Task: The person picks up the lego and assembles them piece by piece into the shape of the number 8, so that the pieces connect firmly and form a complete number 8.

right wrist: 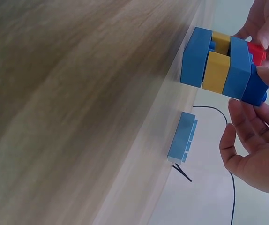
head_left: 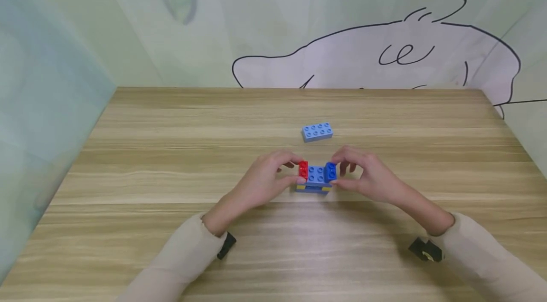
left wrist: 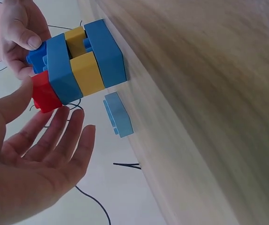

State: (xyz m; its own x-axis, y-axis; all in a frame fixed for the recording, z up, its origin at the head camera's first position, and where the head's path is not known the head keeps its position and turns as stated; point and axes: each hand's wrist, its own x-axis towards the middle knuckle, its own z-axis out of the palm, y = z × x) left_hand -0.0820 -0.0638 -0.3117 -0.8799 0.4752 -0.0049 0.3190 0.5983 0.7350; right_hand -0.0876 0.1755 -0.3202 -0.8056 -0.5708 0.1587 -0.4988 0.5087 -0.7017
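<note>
Pinching the red block [head_left: 303, 170] at the left end of the block stack [head_left: 316, 175], the left hand [head_left: 271, 176] appears in the head view opposite the right hand [head_left: 369, 176], which grips the dark blue block [head_left: 330, 172] at the stack's right end. Between those two blocks the stack's middle studs show. Around the stack, the tabletop [head_left: 171, 150] reaches well out to both side edges; a loose light-blue brick [head_left: 317, 132] lies beyond the stack, short of the far edge. From the left wrist, two yellow blocks [left wrist: 87, 74] separate the stack's upper and lower blue bricks, leaving an open slot between them; the left thumb touches the red block, its other fingers spread beside the stack. From the right wrist, the right thumb presses the dark blue block atop the stack, and a strip of tabletop separates the stack from the loose brick.
</note>
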